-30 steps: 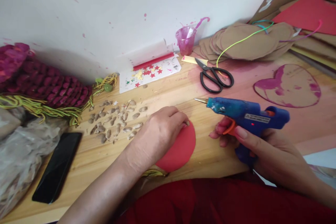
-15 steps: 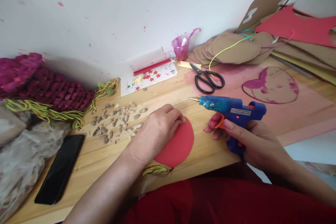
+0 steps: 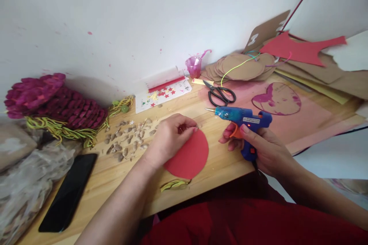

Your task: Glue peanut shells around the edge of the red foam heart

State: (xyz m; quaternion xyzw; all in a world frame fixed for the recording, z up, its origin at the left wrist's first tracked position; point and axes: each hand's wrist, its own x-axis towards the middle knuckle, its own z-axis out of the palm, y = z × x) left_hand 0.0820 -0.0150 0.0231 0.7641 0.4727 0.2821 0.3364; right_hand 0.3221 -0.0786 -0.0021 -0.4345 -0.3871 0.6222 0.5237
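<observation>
My left hand (image 3: 176, 138) is closed in a pinch at the top edge of a red paper circle (image 3: 191, 157). A small pale peanut shell, mostly hidden by the fingers, is at its fingertips. My right hand (image 3: 264, 145) grips a blue glue gun (image 3: 244, 118), with its fingers by the orange trigger. The gun's metal nozzle points left, above the table and to the right of the circle, and a small red light glows on its body. Several peanut shells (image 3: 135, 138) lie scattered left of my left hand. A yellow-green string tassel (image 3: 176, 185) lies just below the circle.
Black scissors (image 3: 220, 93) lie behind the glue gun, near a pink-stained cup (image 3: 194, 67). Cardboard pieces (image 3: 244, 67) and a cardboard heart (image 3: 277, 101) are to the right. At left are a phone (image 3: 69, 191), a plastic bag (image 3: 34, 183) and a magenta craft piece (image 3: 77, 107).
The view has shifted slightly. My left fingers have drawn together at the circle's top edge, and the circle sits a little farther from the tassel. The glue gun stays in my right hand.
</observation>
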